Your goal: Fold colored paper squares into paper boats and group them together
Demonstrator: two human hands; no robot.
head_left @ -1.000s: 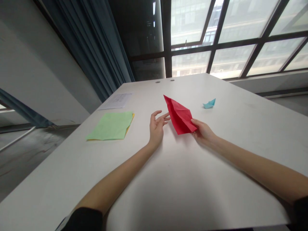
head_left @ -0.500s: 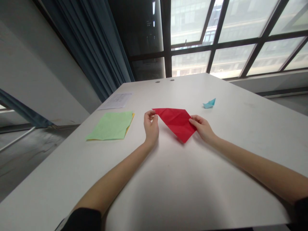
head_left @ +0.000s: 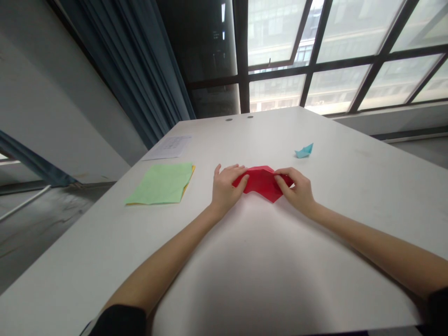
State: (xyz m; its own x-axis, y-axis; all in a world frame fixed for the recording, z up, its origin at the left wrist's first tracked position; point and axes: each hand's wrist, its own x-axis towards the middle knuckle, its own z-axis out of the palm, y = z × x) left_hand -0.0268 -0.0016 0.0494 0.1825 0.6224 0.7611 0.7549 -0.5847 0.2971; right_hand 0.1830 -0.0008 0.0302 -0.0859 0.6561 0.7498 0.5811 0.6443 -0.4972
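A creased sheet of red paper (head_left: 262, 181) is held between both hands, just above the white table (head_left: 241, 261). My left hand (head_left: 227, 185) pinches its left end, thumb in front and fingers behind. At the right end, my right hand (head_left: 297, 187) grips the paper between thumb and fingers. The sheet is partly folded over along its top, and its lower corner points down toward me. Both ends are hidden in part by my fingers.
Left of my hands lies a stack of green paper (head_left: 161, 183) with a yellow edge under it. Behind that is a printed sheet (head_left: 170, 147). A small blue folded paper boat (head_left: 304, 150) rests at the right. A blue curtain (head_left: 140, 65) hangs beyond the table's left edge.
My left hand has moved right and taken a fuller grip on the red paper. The paper's top left point has been folded in, and the sheet looks shorter and lower.
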